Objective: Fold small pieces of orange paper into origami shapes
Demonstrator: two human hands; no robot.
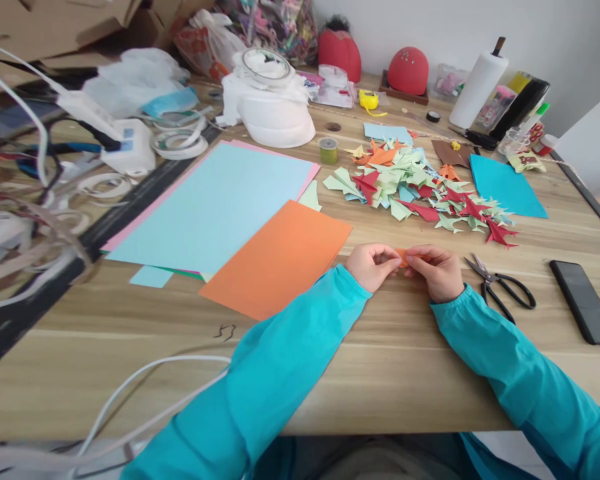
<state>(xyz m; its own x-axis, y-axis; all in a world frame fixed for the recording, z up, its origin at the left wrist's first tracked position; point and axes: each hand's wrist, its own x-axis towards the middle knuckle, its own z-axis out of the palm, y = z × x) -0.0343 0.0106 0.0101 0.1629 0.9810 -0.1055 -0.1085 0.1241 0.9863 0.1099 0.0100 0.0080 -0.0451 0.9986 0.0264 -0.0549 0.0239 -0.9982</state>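
Between my fingertips is a small piece of orange paper (403,257), mostly covered by them; its folded shape is hard to make out. My left hand (373,265) pinches its left side, and my right hand (437,270) pinches the right. Both hands sit low over the wooden table (390,373). Beside my left forearm lies a sheet of orange paper (285,260), partly over a large light blue sheet (215,200). Behind my hands spreads a pile of folded paper shapes (405,177) in green, red, orange and blue. Black-handled scissors (500,283) lie open right of my right hand.
A black phone (585,300) lies at the right. Farther back are a turquoise sheet (507,187), a small spool (329,151), a yellow tape measure (369,100) and a white roll (479,87). White cables (150,367) and a power strip (127,143) crowd the left.
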